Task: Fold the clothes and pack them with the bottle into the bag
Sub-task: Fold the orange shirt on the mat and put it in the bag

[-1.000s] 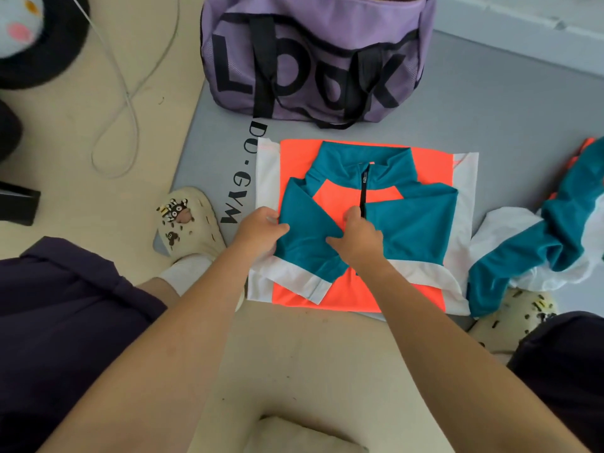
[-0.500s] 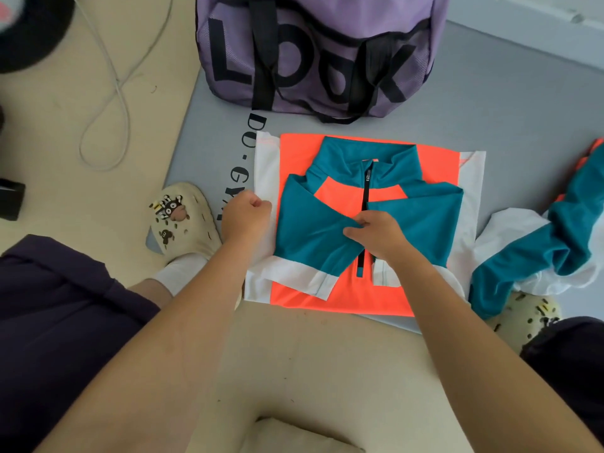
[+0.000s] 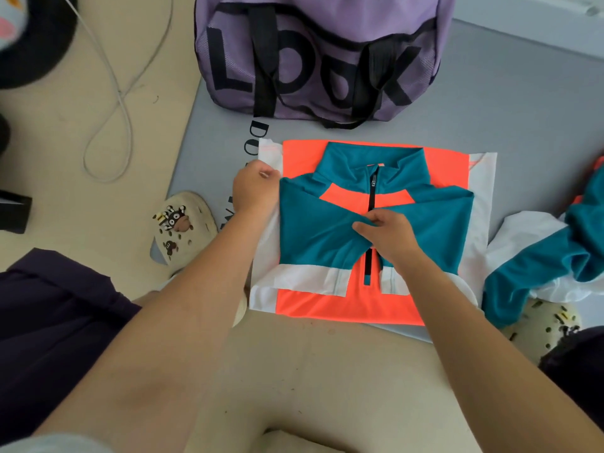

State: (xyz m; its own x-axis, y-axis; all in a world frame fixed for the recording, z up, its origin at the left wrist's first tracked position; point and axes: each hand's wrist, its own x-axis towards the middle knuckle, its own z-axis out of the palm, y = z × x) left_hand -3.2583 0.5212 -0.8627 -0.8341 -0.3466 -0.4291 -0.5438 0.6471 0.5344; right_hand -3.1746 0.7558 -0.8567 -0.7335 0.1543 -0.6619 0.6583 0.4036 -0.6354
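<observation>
A teal, orange and white zip jacket (image 3: 431, 220) lies flat on the grey mat (image 3: 510, 119) with both sleeves folded across its chest. My left hand (image 3: 253, 189) pinches the jacket's white left edge near the shoulder. My right hand (image 3: 387, 237) rests on the crossed sleeves beside the zip, fingers curled on the teal cloth. The purple mesh bag (image 3: 323, 53) with black lettering stands just beyond the collar. A second garment (image 3: 536, 266) in the same colours lies crumpled at the right. No bottle is in view.
Cream clogs on my feet sit at the mat's left edge (image 3: 183, 223) and lower right (image 3: 542, 325). A grey cable (image 3: 114, 103) loops over the beige floor at the left. A black round object (image 3: 32, 37) and a small black box (image 3: 13, 210) lie at the far left.
My left hand slid from the left sleeve's lower part up and outward to the jacket's white left edge. My right hand stayed on the crossed sleeves, shifting slightly right.
</observation>
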